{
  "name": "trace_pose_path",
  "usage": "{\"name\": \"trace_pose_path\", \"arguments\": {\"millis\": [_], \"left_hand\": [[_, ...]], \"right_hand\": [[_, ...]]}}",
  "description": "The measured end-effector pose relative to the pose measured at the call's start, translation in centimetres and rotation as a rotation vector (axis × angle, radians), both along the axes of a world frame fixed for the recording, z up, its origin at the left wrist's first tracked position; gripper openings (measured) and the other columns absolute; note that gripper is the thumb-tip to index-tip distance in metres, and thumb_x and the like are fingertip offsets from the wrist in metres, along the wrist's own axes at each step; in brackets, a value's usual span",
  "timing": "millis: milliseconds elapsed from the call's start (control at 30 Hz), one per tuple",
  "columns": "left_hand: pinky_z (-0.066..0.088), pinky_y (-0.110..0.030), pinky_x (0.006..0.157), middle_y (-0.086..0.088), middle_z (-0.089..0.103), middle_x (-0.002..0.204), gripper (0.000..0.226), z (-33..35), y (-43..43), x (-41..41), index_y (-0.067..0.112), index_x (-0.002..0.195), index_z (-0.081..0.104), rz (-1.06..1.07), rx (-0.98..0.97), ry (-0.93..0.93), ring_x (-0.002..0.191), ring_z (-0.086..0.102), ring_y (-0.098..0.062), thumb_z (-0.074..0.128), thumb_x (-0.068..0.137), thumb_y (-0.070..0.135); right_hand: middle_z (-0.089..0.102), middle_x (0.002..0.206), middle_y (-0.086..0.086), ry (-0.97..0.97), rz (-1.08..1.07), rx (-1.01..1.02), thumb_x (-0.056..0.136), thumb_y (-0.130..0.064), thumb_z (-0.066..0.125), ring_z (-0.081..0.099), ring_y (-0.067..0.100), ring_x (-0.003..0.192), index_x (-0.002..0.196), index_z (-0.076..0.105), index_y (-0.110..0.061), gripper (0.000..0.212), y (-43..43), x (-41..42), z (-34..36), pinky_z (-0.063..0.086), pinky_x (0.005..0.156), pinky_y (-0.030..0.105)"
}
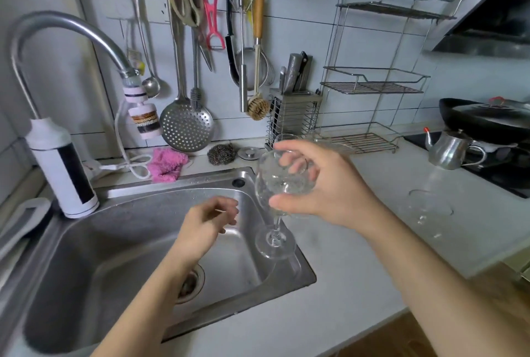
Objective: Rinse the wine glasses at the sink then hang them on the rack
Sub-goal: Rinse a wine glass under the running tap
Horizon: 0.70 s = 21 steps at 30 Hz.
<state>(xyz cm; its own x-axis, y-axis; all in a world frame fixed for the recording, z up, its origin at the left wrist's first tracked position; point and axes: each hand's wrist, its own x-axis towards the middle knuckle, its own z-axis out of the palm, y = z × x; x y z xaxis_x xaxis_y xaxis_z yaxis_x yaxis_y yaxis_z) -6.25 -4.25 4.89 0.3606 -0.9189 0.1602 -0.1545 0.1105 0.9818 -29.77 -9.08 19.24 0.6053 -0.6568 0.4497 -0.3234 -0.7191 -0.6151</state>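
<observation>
Two hands at the sink [172,184], right hand [329,187] gripping a wine glass [274,237] by its bowl, left hand [206,222] loosely open.

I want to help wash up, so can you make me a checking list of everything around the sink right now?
Surface: white counter, steel sink set in it; no water seen leaving the faucet.
Job's things: wine glass held foot-down over the sink's right edge; second wine glass on the counter, pose unclear; wire rack by the wall.
Clutter: pink cloth, steel scourer, kettle, hanging utensils.
Hands: right hand grips the wine glass's bowl; left hand over the sink, holding nothing.
Cables: white cord looped beside the pink cloth.
Surroundings: tiled wall, knife block.
</observation>
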Motion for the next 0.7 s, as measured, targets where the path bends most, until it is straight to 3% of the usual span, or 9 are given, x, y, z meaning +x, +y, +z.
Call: {"name": "trace_pose_path", "arguments": {"millis": [100,167,267,333,400,467,533,600,700], "left_hand": [[0.052,-0.04,0.081,-0.012,0.073,0.105,0.035,2.2,2.7,3.1,0.015,0.113,0.074,-0.167,-0.152,0.25,0.092,0.068,-0.026,0.067,0.084,0.034],[0.055,-0.042,0.092,-0.019,0.069,0.121,0.057,2.8,4.4,5.0,0.007,0.132,0.061,-0.251,-0.157,0.176,0.108,0.068,-0.031,0.068,0.083,0.035],[0.054,-0.048,0.102,-0.02,0.069,0.126,0.067,2.1,5.4,7.6,0.005,0.132,0.06,-0.146,-0.092,0.091,0.118,0.066,-0.036,0.079,0.074,0.034],[0.056,-0.048,0.098,-0.02,0.072,0.12,0.064,1.3,5.8,9.2,0.004,0.127,0.064,-0.003,-0.077,0.114,0.113,0.069,-0.037,0.082,0.073,0.032],[0.062,-0.037,0.081,-0.017,0.076,0.108,0.061,0.3,6.0,10.8,0.003,0.123,0.064,0.129,-0.075,0.169,0.097,0.075,-0.029,0.083,0.073,0.032],[0.059,-0.03,0.069,-0.012,0.078,0.098,0.065,-0.5,6.0,11.9,0.007,0.121,0.064,0.211,-0.06,0.221,0.086,0.077,-0.024,0.087,0.069,0.039],[0.06,-0.036,0.076,-0.013,0.077,0.107,0.07,-1.4,5.5,12.9,0.013,0.12,0.065,0.232,-0.04,0.232,0.095,0.076,-0.029,0.089,0.064,0.047],[0.059,-0.037,0.086,-0.008,0.073,0.119,0.079,-1.6,4.8,13.8,0.021,0.12,0.068,0.294,-0.013,0.13,0.107,0.073,-0.024,0.087,0.059,0.066],[0.049,-0.032,0.103,0.006,0.063,0.128,0.089,-1.0,3.6,16.3,0.027,0.127,0.067,0.51,0.036,-0.283,0.12,0.061,-0.009,0.057,0.067,0.092]], "right_hand": [[0.064,0.109,-0.015,-0.021,0.107,0.038,0.056,-0.048,0.088,0.059,0.005,0.095,0.134,0.056,-0.035,0.086,0.3,5.7,-3.3,0.041,0.073,0.009],[0.062,0.11,-0.017,-0.031,0.139,0.081,0.057,-0.043,0.091,0.058,0.002,0.097,0.136,0.054,-0.034,0.087,0.4,9.6,-5.6,0.043,0.076,0.01],[0.062,0.116,-0.016,-0.063,0.196,0.159,0.06,-0.033,0.093,0.058,0.003,0.103,0.136,0.053,-0.032,0.086,0.8,15.2,-8.8,0.049,0.089,0.023],[0.061,0.123,-0.014,-0.118,0.227,0.185,0.064,-0.03,0.091,0.057,0.002,0.108,0.139,0.049,-0.032,0.086,1.0,18.3,-10.9,0.046,0.093,0.018],[0.057,0.128,-0.018,-0.142,0.215,0.216,0.064,-0.033,0.09,0.054,-0.003,0.112,0.143,0.043,-0.034,0.092,1.2,21.0,-12.6,0.041,0.094,0.01],[0.06,0.123,-0.018,-0.125,0.188,0.298,0.065,-0.029,0.089,0.058,0.0,0.112,0.142,0.044,-0.032,0.09,1.4,23.2,-14.4,0.046,0.094,0.014],[0.067,0.115,-0.013,-0.153,0.156,0.373,0.073,-0.014,0.085,0.066,0.007,0.106,0.142,0.047,-0.026,0.08,1.6,24.9,-16.2,0.052,0.092,0.023],[0.07,0.112,-0.008,-0.207,0.136,0.43,0.076,-0.005,0.082,0.068,0.001,0.099,0.144,0.046,-0.018,0.078,1.6,26.0,-17.8,0.053,0.087,0.02],[0.068,0.105,-0.007,-0.225,0.101,0.477,0.072,-0.007,0.087,0.065,-0.006,0.094,0.14,0.047,-0.012,0.079,0.8,26.8,-19.2,0.05,0.084,0.013]]}}
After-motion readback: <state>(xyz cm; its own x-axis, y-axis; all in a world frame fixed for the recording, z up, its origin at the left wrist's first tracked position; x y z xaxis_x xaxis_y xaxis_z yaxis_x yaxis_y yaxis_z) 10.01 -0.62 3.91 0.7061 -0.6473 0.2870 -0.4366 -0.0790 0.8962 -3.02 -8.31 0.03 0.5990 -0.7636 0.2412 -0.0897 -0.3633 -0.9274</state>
